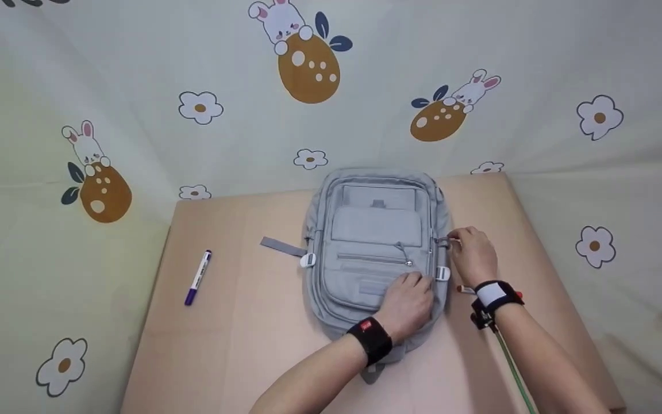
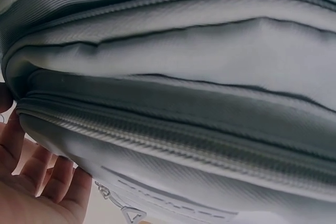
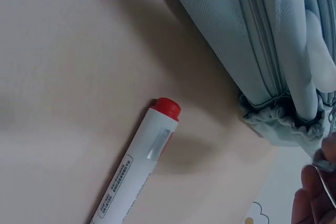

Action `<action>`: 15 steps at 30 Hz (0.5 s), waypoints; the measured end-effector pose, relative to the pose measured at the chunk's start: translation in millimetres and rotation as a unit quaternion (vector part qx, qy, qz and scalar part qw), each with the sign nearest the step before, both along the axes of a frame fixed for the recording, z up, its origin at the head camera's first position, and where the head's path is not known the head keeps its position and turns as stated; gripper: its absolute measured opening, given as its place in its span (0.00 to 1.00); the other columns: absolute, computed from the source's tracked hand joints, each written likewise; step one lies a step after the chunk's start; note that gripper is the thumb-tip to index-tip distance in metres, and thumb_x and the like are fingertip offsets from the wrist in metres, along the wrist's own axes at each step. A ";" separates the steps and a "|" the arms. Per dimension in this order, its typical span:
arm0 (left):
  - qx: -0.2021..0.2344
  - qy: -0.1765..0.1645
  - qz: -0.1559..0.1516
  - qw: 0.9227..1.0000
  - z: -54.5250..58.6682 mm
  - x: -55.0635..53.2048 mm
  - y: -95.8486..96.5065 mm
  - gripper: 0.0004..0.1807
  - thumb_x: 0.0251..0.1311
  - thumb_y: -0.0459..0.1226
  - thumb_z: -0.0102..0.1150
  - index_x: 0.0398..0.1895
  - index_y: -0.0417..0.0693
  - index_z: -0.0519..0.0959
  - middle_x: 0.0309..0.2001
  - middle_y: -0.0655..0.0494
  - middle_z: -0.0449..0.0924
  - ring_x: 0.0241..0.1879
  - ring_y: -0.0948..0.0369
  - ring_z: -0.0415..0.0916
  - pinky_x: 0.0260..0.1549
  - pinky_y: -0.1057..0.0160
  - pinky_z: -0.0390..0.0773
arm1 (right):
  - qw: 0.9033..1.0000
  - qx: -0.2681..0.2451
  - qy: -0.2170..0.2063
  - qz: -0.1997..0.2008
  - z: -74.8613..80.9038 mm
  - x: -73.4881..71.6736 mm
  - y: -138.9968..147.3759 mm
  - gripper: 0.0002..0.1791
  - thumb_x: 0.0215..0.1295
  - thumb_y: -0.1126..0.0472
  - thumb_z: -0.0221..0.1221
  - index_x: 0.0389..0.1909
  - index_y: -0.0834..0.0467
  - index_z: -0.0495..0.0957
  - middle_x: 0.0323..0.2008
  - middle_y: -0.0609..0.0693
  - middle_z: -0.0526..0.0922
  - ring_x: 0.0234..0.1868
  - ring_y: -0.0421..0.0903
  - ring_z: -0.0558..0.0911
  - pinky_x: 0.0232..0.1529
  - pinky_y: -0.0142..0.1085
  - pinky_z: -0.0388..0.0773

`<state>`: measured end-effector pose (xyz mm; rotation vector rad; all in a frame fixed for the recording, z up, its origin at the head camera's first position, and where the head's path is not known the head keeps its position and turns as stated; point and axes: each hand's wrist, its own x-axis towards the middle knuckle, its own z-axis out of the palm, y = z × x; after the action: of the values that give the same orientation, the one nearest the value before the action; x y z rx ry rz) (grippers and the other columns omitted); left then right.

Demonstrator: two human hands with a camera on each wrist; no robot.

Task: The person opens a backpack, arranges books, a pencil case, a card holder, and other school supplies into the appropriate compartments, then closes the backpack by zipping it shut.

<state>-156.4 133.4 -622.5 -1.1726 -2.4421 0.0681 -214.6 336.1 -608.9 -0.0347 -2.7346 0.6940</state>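
Your left grip [image 1: 407, 306] grasps the edge of the bag [image 1: 376, 227], which lies under it on the worktop [image 1: 193, 356]. Your right grip [image 1: 473, 256] pinches a small tab [image 3: 325, 166] at the bag's side. Beneath your right wrist lies a red marker [image 3: 134, 169]; a purple marker [image 1: 197, 278] lies well left of both grips.

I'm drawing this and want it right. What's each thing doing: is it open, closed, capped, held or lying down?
Grey fabric backpack: lying front side up.
Thin front-pocket zip: looks closed.
White marker with purple cap: lying down, capped.
White marker with red cap: lying down, capped.
Flat grey strap: loose end sticking out.
Left hand: touching the backpack.
Right hand: pinching a small grey piece at its side.
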 end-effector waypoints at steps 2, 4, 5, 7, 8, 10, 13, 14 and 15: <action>0.014 0.008 -0.007 1.000 -1.6 0.1 -2.5 0.08 0.63 0.45 0.58 0.31 0.57 0.86 0.49 0.61 0.79 0.50 0.59 0.74 0.50 0.60 0.76 | 1.000 0.001 0.021 0.004 0.2 4.4 -3.6 0.08 0.66 0.69 0.62 0.45 0.62 0.84 0.46 0.62 0.83 0.49 0.64 0.79 0.51 0.59 0.73; 0.024 0.015 -0.014 0.999 -2.8 -0.1 -4.7 0.09 0.64 0.46 0.58 0.32 0.56 0.86 0.49 0.61 0.80 0.50 0.58 0.74 0.50 0.61 0.76 | 0.999 0.001 0.038 0.022 0.3 9.2 -8.5 0.08 0.67 0.69 0.62 0.45 0.61 0.84 0.47 0.61 0.83 0.49 0.64 0.78 0.52 0.59 0.72; 0.024 0.016 -0.017 0.999 -3.1 -0.1 -6.0 0.10 0.65 0.46 0.57 0.32 0.56 0.86 0.50 0.60 0.80 0.50 0.58 0.74 0.51 0.61 0.76 | 0.998 0.000 0.044 0.033 0.1 11.7 -11.2 0.08 0.67 0.69 0.63 0.45 0.61 0.84 0.46 0.61 0.83 0.49 0.63 0.78 0.52 0.59 0.72; 0.020 0.014 -0.024 0.999 -2.9 -0.2 -9.1 0.12 0.67 0.47 0.55 0.34 0.56 0.87 0.52 0.60 0.80 0.52 0.58 0.74 0.53 0.60 0.76 | 0.997 -0.001 0.051 0.053 -0.4 16.5 -15.9 0.08 0.67 0.68 0.63 0.44 0.61 0.85 0.45 0.60 0.84 0.49 0.63 0.79 0.52 0.58 0.73; 0.015 0.012 -0.028 0.999 -2.6 -0.5 -10.7 0.12 0.68 0.46 0.54 0.35 0.57 0.87 0.54 0.59 0.80 0.53 0.57 0.74 0.54 0.60 0.76 | 0.997 -0.002 0.052 0.062 -0.8 18.6 -17.7 0.07 0.67 0.68 0.63 0.44 0.61 0.85 0.45 0.59 0.85 0.49 0.62 0.80 0.52 0.57 0.73; 0.000 0.006 -0.038 0.999 -1.3 -0.8 -14.4 0.12 0.69 0.45 0.53 0.38 0.57 0.87 0.57 0.58 0.79 0.56 0.57 0.74 0.58 0.59 0.74 | 0.996 -0.006 0.048 0.069 -2.0 21.0 -19.8 0.08 0.67 0.68 0.63 0.45 0.61 0.85 0.45 0.59 0.85 0.49 0.61 0.80 0.52 0.56 0.74; -0.012 -0.006 -0.049 0.999 0.8 -0.7 -19.2 0.11 0.68 0.42 0.54 0.44 0.57 0.87 0.62 0.56 0.77 0.60 0.56 0.73 0.63 0.58 0.72 | 0.997 -0.013 0.037 0.065 -3.5 18.6 -18.8 0.09 0.69 0.67 0.62 0.47 0.62 0.84 0.47 0.59 0.85 0.49 0.61 0.80 0.52 0.55 0.74; -0.015 -0.014 -0.049 0.999 1.3 0.0 -20.1 0.12 0.68 0.41 0.54 0.47 0.57 0.86 0.64 0.56 0.76 0.62 0.55 0.73 0.64 0.57 0.71 | 0.997 -0.014 0.031 0.063 -4.0 16.6 -17.8 0.09 0.69 0.67 0.62 0.48 0.62 0.84 0.47 0.60 0.84 0.49 0.61 0.80 0.53 0.55 0.74; -0.015 -0.021 -0.048 0.999 1.7 0.7 -20.3 0.13 0.69 0.41 0.54 0.51 0.56 0.85 0.65 0.55 0.75 0.63 0.55 0.72 0.65 0.57 0.70 | 0.998 -0.014 0.026 0.062 -4.5 14.6 -16.4 0.10 0.69 0.66 0.62 0.48 0.63 0.84 0.48 0.60 0.84 0.49 0.61 0.79 0.53 0.55 0.74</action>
<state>-155.7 113.1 -620.9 -1.3149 -2.4242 0.0537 -200.1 319.7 -613.4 0.1456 -2.6942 0.7547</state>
